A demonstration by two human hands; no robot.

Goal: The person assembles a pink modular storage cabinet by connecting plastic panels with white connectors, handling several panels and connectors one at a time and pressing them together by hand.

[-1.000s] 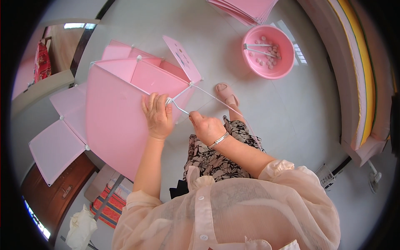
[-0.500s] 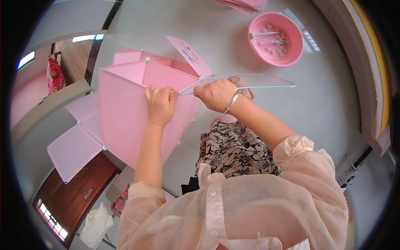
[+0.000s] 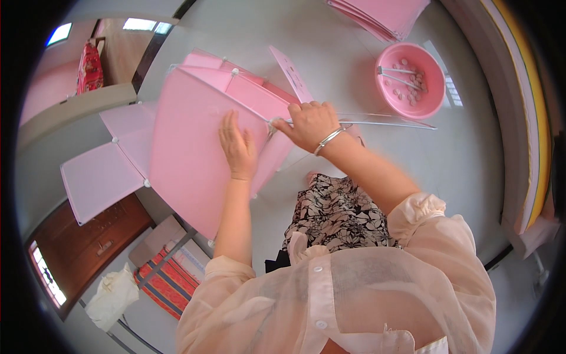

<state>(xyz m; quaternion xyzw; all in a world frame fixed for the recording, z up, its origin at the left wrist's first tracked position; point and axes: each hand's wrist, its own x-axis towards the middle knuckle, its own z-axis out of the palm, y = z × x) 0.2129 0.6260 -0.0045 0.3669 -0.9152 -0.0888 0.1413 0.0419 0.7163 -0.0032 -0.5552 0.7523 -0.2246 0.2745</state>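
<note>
A pink panel storage cabinet (image 3: 200,135) made of sheets with metal edges stands before me, tilted in view. My left hand (image 3: 237,147) lies against its large pink side panel, fingers stretched out. At the cabinet's corner my right hand (image 3: 315,125) is closed round a metal wire frame (image 3: 389,123), which sticks out to the right under a silver bracelet's side. A pale connector (image 3: 272,125) sits at the corner by my right thumb. Behind that hand stands an upright pink panel with a printed picture (image 3: 291,74). My right palm hides part of the joint.
A pink basin (image 3: 436,97) at the upper right holds several round pale connectors and metal rods. Stacked pink panels (image 3: 386,15) lie beyond it. Joined pale panels (image 3: 100,186) spread out at left. A cushioned edge (image 3: 525,118) curves along the right.
My left hand has let go of the cabinet's upper edge and now lies flat on its side panel. My right hand has shifted onto the corner. The view has turned slightly.
</note>
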